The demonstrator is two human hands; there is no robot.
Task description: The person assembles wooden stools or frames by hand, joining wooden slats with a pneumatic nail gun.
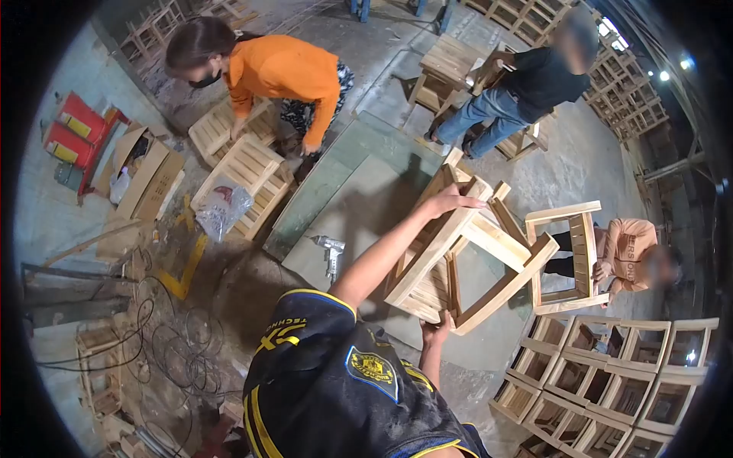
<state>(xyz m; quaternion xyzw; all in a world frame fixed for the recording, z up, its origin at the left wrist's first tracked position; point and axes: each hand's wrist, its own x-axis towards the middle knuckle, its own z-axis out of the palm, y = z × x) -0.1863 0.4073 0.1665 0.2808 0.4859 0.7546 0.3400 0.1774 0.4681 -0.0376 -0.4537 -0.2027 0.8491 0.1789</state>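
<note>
the left hand (456, 200) gripped the wooden frame (496, 240) at eleven o'clock and the right hand (437, 328) was closed on its edge at seven, holding it tilted over the bench (359, 202); whether it touched the top, i could not tell. the tool (330, 254) lay at nine o'clock from it. a person in orange (282, 69) bent at ten; another in pink (634, 244) held a second frame (584, 252) at three.
</note>
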